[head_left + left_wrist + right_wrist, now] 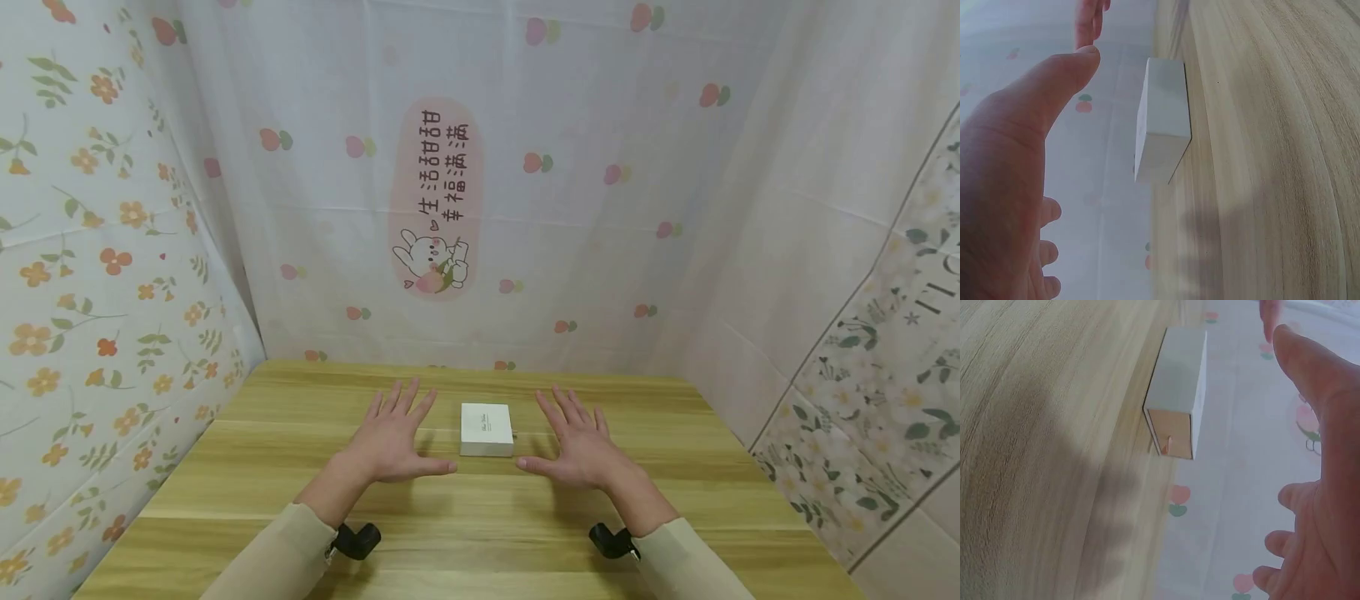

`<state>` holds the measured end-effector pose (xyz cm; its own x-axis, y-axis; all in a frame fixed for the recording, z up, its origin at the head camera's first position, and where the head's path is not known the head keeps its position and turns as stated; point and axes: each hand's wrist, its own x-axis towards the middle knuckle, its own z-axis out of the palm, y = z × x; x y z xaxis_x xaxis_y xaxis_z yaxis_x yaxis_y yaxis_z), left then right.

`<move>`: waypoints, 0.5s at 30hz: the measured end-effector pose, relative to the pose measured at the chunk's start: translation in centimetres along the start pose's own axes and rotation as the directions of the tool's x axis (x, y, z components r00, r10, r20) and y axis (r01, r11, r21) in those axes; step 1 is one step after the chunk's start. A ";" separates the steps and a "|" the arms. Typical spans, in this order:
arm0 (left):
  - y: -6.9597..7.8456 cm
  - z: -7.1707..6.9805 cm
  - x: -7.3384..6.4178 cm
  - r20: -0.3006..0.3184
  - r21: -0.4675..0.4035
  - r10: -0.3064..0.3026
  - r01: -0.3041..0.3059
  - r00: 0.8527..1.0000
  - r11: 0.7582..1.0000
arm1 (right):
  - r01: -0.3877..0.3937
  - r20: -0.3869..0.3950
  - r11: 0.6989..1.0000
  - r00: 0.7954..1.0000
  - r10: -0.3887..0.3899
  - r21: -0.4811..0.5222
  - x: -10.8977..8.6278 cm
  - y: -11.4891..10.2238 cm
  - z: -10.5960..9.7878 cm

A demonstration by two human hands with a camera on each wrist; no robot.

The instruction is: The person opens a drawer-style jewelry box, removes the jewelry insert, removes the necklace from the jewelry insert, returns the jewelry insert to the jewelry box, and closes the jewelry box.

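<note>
Flanking the box (486,432), the left hand (393,439) and right hand (582,450) hover over the desk (465,542), each grip spread wide, holding nothing and not touching it. The box lies flat on the desk between them. Since the end toward the right hand shows a tan tray (1177,428) with a small tab (1169,445), the likeliest mishap would be the tray sliding out if the box were tipped that way; squeezing the walls could jam it, and tugging the tab without bracing could drag the whole box. The top's dark print (486,422) is too small to read, so no brand can be told. Sideways on the back curtain (315,242) appears 生活甜甜甜 and 幸福满满满; the right curtain (840,392) shows "FL", then cuts off.
</note>
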<state>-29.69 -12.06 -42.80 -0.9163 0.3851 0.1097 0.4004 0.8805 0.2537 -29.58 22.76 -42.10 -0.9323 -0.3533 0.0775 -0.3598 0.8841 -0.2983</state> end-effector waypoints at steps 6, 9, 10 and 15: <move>0.0 -0.1 0.0 -0.002 -0.012 0.002 -0.002 1.000 1.000 | 0.003 -0.008 1.000 1.000 -0.003 0.004 0.0 0.1 0.0; -0.1 -0.1 0.0 0.002 -0.007 0.001 -0.001 1.000 1.000 | 0.002 -0.009 1.000 1.000 -0.002 0.009 0.0 0.1 0.0; -0.1 0.0 0.1 0.001 -0.010 0.001 -0.001 1.000 1.000 | 0.002 -0.009 1.000 1.000 -0.002 0.008 0.0 0.1 0.0; -0.1 -0.1 0.1 -0.003 -0.025 -0.002 0.002 1.000 1.000 | 0.009 -0.016 1.000 1.000 -0.010 -0.010 0.0 0.0 0.0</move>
<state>-29.80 -12.17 -42.78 -0.9173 0.3823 0.1116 0.3981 0.8744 0.2774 -29.57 22.80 -42.12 -0.9293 -0.3566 0.0959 -0.3689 0.8837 -0.2880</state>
